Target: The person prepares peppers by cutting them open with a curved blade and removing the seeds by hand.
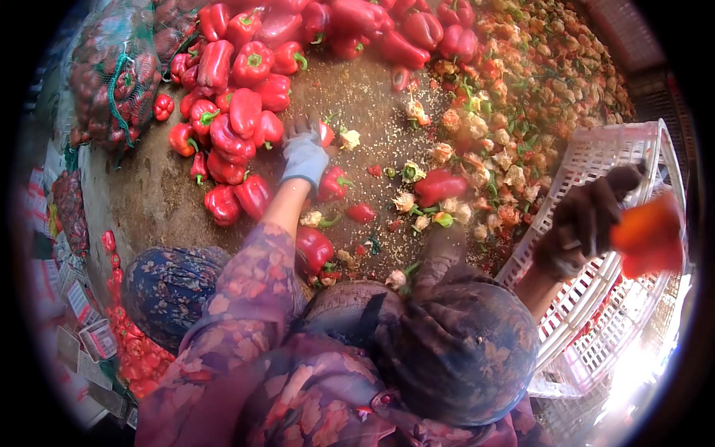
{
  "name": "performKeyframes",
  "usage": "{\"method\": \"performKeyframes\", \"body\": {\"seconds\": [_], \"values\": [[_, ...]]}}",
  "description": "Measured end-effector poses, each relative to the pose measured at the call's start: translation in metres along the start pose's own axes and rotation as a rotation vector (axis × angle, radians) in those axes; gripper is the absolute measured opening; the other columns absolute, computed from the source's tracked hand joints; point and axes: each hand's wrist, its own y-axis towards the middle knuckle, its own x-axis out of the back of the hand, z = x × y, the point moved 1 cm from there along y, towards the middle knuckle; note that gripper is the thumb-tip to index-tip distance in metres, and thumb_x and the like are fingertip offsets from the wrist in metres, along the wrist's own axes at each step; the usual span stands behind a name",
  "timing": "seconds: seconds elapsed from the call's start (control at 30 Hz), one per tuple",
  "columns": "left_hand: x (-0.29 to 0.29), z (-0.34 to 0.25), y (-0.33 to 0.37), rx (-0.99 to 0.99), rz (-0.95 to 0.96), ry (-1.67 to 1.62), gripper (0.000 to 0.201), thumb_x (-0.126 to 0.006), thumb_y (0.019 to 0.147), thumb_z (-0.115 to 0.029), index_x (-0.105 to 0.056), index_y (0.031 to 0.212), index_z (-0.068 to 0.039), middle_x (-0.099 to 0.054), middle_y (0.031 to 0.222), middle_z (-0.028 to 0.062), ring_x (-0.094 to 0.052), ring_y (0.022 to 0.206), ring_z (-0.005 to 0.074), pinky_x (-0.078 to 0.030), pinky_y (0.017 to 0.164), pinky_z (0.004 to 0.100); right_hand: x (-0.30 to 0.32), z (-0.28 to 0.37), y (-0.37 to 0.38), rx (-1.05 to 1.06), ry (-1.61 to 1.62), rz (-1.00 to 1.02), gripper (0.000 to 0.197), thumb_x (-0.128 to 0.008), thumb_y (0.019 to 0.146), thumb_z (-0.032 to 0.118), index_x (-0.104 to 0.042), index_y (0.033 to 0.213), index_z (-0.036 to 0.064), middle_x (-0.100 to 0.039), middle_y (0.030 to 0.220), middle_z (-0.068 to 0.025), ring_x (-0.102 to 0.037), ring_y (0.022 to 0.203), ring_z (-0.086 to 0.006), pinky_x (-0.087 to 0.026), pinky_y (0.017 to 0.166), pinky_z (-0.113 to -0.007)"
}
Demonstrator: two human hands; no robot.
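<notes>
My left hand [304, 153], in a pale blue-grey glove, reaches over the brown work surface with its fingers stretched forward and somewhat blurred. Just right of those fingers lies a red bell pepper [326, 134], partly hidden by the hand. A pile of whole red bell peppers [242, 119] spreads to the left and beyond it. Out at the right, over a white plastic basket, my right hand [585, 227] in a dark covering has its fingers curled. At its fingertips is a blurred orange-red bell pepper [648, 237]; the exact contact is smeared by motion.
The white slotted basket [618, 149] stands at the right edge. Cut-out pepper cores [514, 112] heap up at the far right, with loose seeds over the surface [350, 86]. Netted sacks of peppers [112, 82] stand far left. Two cloth-covered rounded shapes, probably my knees [462, 343], lie close in.
</notes>
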Motion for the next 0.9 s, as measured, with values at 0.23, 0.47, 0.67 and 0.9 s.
{"method": "performKeyframes", "body": {"seconds": [0.23, 0.47, 0.67, 0.9], "values": [[0.004, -0.034, 0.009, 0.023, 0.085, -1.13, 0.067, -0.076, 0.076, -0.03, -0.043, 0.131, -0.014, -0.052, 0.115, 0.0081, -0.053, 0.1, 0.0205, -0.049, 0.079, 0.0329, 0.026, -0.07, -0.004, -0.563, -1.329, -0.63, 0.015, -0.058, 0.088, 0.015, -0.062, 0.101, 0.0077, -0.057, 0.071, -0.0045, -0.054, 0.058, -0.0125, -0.039, 0.046, -0.024], [0.083, -0.111, -0.016, -0.25, 0.201, -1.737, 0.057, -0.07, 0.082, -0.023, -0.044, 0.13, -0.009, -0.052, 0.112, 0.0048, -0.054, 0.095, 0.0147, -0.049, 0.078, 0.0254, 0.03, -0.122, 0.032, -0.816, -1.22, -0.557, 0.029, -0.062, 0.09, 0.028, -0.067, 0.101, 0.0017, -0.056, 0.064, -0.0012, -0.05, 0.053, -0.008, -0.041, 0.048, -0.026], [0.101, -0.122, 0.001, -0.188, 0.112, -1.899, 0.039, -0.054, 0.091, -0.01, -0.046, 0.129, -0.009, -0.057, 0.106, 0.0046, -0.058, 0.089, 0.0094, -0.049, 0.076, 0.0189, 0.045, -0.102, -0.011, -1.041, -1.504, -0.259, 0.032, -0.067, 0.087, 0.029, -0.066, 0.099, -0.0007, -0.064, 0.073, -0.004, -0.06, 0.066, -0.0136, -0.049, 0.059, -0.031], [0.107, -0.148, -0.03, -0.317, 0.387, -1.69, 0.051, -0.052, 0.093, -0.046, -0.051, 0.125, -0.007, -0.058, 0.111, 0.0069, -0.06, 0.096, 0.0149, -0.05, 0.085, 0.0305, 0.019, -0.074, 0.021, -0.312, -1.229, -0.507, 0.043, -0.08, 0.075, 0.017, -0.061, 0.111, 0.0039, -0.064, 0.087, -0.002, -0.057, 0.068, -0.0075, -0.049, 0.06, -0.02]]}}
